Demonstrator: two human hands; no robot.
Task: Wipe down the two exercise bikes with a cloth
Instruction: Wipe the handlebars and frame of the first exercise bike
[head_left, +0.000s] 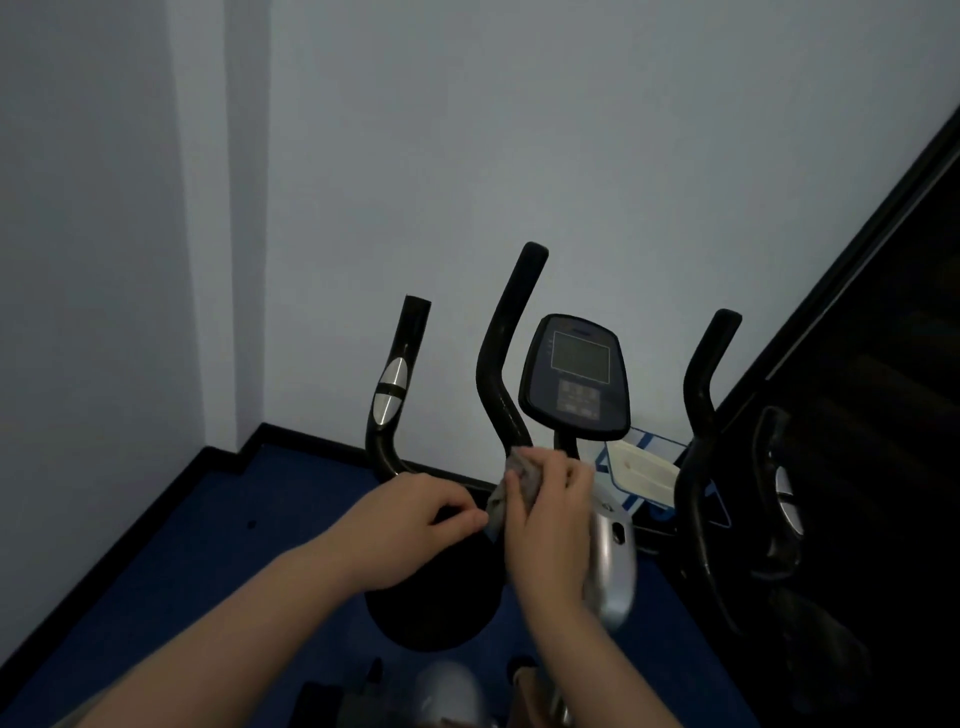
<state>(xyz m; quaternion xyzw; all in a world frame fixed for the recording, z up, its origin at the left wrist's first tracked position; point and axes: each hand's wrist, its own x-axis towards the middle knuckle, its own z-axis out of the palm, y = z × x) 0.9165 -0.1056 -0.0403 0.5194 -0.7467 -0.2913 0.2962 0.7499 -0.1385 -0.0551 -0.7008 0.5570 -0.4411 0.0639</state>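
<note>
An exercise bike stands in front of me with black curved handlebars (501, 358) and a dark console (576, 379) on a post. My right hand (550, 525) grips a grey cloth (511, 491) against the base of the middle handlebar, beside the console post. My left hand (415, 525) grips the horizontal black bar just left of the cloth, fingers curled round it. A silver frame cover (613, 561) shows beneath my right hand. A second set of black handlebars (779, 499) with a silver grip sensor rises at the right.
A grey wall and corner stand close behind the bike. The floor (208, 545) is blue carpet with black skirting. A dark panel (883, 312) runs along the right side. A white and blue sheet (644, 467) lies behind the console post.
</note>
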